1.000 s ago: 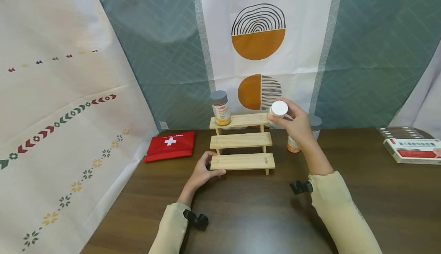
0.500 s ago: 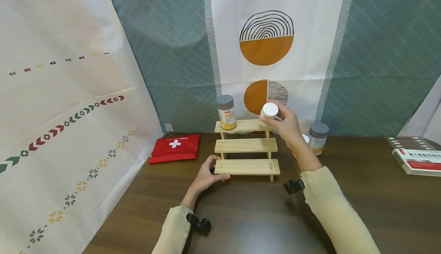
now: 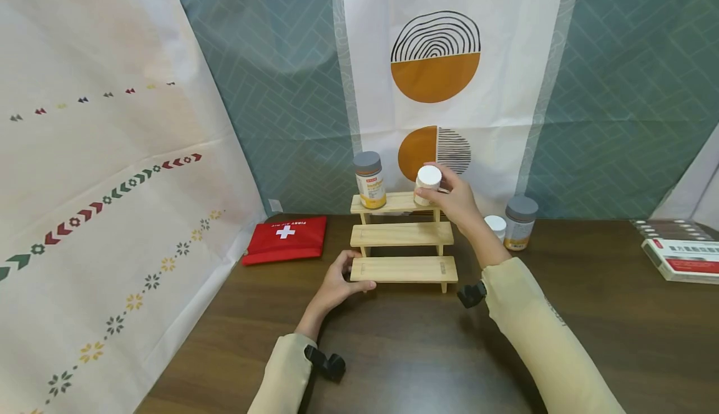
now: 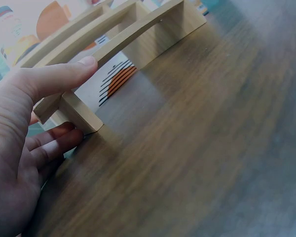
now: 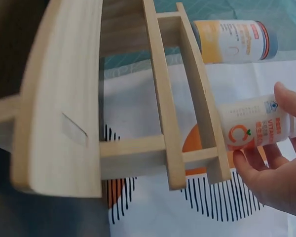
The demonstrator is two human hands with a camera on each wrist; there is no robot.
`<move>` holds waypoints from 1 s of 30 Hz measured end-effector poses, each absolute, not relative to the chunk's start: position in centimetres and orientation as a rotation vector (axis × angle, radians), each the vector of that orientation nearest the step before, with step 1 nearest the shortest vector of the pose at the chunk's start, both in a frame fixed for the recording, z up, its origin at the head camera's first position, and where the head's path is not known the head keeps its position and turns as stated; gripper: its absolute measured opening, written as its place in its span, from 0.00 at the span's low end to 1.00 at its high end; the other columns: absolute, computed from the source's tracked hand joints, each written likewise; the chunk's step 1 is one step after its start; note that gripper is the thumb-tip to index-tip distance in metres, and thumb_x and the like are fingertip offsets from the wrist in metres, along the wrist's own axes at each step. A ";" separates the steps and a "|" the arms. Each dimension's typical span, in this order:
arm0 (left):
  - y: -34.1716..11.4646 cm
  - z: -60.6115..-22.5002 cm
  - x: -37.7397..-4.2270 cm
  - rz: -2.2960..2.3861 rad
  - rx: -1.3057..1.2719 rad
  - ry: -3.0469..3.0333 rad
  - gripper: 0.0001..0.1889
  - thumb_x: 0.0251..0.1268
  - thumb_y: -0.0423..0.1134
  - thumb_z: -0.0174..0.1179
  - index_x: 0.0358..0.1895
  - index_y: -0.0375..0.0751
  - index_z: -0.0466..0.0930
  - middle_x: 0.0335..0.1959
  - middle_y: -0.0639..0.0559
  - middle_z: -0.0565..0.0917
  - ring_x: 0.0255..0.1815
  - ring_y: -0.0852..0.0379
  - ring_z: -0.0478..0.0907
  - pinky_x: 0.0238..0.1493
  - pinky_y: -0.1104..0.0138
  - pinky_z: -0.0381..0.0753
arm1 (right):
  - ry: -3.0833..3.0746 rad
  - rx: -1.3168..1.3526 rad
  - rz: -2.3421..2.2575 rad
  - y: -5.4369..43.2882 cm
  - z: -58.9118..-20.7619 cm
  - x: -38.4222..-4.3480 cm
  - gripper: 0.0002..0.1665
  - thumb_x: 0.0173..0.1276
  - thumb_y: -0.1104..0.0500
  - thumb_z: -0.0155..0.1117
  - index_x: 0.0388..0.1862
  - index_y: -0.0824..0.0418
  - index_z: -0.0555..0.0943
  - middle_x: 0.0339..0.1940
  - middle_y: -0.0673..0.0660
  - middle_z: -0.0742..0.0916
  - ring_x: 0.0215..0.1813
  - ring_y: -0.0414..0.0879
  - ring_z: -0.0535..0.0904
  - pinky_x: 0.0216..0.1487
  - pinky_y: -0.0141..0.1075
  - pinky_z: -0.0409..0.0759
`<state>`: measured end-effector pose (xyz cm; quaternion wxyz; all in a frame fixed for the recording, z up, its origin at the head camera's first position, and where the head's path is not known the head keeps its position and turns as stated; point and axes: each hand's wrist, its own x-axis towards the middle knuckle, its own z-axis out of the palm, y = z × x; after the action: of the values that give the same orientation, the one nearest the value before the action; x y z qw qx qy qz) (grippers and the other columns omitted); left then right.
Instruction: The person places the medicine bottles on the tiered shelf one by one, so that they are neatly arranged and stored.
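Note:
A three-tier wooden display stand (image 3: 401, 235) stands on the table near the back cloth. My left hand (image 3: 336, 284) grips the left end of its lowest step, thumb at the front edge, seen also in the left wrist view (image 4: 15, 148). My right hand (image 3: 457, 203) holds a white-capped vitamin bottle (image 3: 427, 180) upright at the right part of the top step. In the right wrist view the bottle's base is right at the step, its orange-printed label (image 5: 249, 126) showing between thumb and fingers. A grey-lidded bottle (image 3: 371, 184) stands at the top step's left end.
Behind my right forearm are another white-capped bottle (image 3: 495, 225) and a grey-lidded bottle (image 3: 520, 221). A red first aid pouch (image 3: 286, 239) lies left of the stand. Far right, a medicine box (image 3: 685, 260) lies with blister packs (image 3: 671, 230) behind it.
My right hand has carried the white-capped bottle left and down to the top step. My left hand keeps its hold on the stand. The head view has shifted slightly.

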<state>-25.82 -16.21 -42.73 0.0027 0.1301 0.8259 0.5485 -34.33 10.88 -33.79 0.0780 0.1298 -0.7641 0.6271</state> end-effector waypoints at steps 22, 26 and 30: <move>-16.1 -42.6 -25.9 1.696 0.389 2.585 0.30 0.49 0.31 0.73 0.55 0.31 0.69 0.43 0.36 0.80 0.38 0.62 0.74 0.41 0.68 0.73 | -2.391 0.305 1.917 10.5 -34.0 -36.4 0.46 0.68 0.49 0.63 0.79 0.52 0.53 0.72 0.62 0.70 0.65 0.55 0.69 0.48 0.33 0.73; -16.2 -42.6 -25.9 1.698 0.390 2.587 0.30 0.49 0.31 0.73 0.55 0.31 0.69 0.42 0.36 0.80 0.38 0.62 0.73 0.41 0.68 0.73 | -2.391 0.291 1.916 10.3 -34.0 -36.4 0.46 0.68 0.48 0.64 0.79 0.53 0.53 0.71 0.62 0.71 0.66 0.55 0.69 0.50 0.35 0.73; -16.2 -42.7 -26.0 1.709 0.387 2.578 0.30 0.48 0.30 0.73 0.55 0.31 0.69 0.42 0.36 0.80 0.38 0.62 0.74 0.40 0.68 0.74 | -2.390 0.287 1.905 10.2 -34.1 -36.4 0.45 0.68 0.48 0.64 0.78 0.54 0.56 0.71 0.63 0.71 0.66 0.56 0.69 0.54 0.39 0.74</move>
<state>-25.99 -16.24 -42.67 0.0120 0.1242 0.8270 0.5482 -36.36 10.22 -34.05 0.0358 0.0933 -0.7780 0.6203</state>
